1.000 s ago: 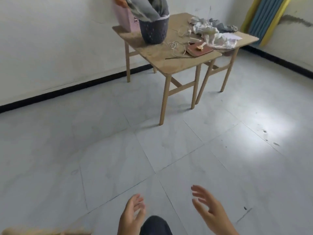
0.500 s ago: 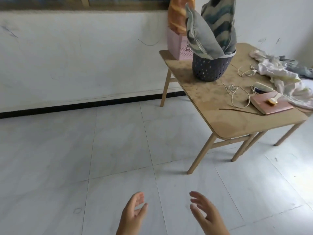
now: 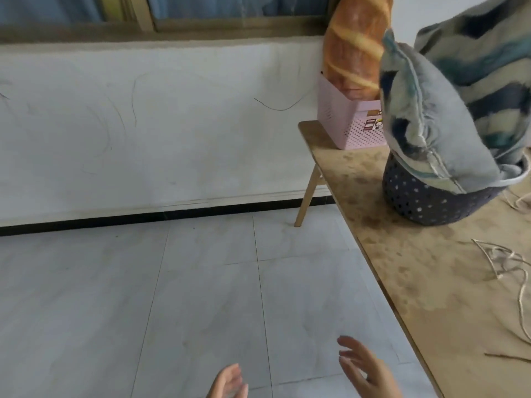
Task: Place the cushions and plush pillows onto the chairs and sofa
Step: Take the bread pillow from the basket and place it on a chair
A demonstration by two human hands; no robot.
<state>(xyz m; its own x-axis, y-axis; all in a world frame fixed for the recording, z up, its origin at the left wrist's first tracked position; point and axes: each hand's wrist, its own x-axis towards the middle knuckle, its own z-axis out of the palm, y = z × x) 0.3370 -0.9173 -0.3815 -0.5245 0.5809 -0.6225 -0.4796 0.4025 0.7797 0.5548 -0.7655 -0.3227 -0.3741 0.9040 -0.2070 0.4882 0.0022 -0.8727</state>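
L hand point(image 3: 228, 383): low in view over floor, fingers loosely spread, empty.
R hand point(image 3: 365, 369): beside table edge, fingers spread, empty.
Cushions point(image 3: 436, 122): two, upright in dark basket point(image 3: 431, 202) on wooden table point(image 3: 416, 282).
Bread plush pillow point(image 3: 355, 44): upright in pink basket point(image 3: 347, 124), table's far corner.

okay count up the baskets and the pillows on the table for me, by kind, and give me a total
Baskets: 2, a pink basket and a dark basket.
Bread-shaped plush pillows: 1, a plush loaf standing in the pink one.
Blue-grey patterned cushions: 2, a front cushion and a back cushion, both in the dark one.
Total: 5.
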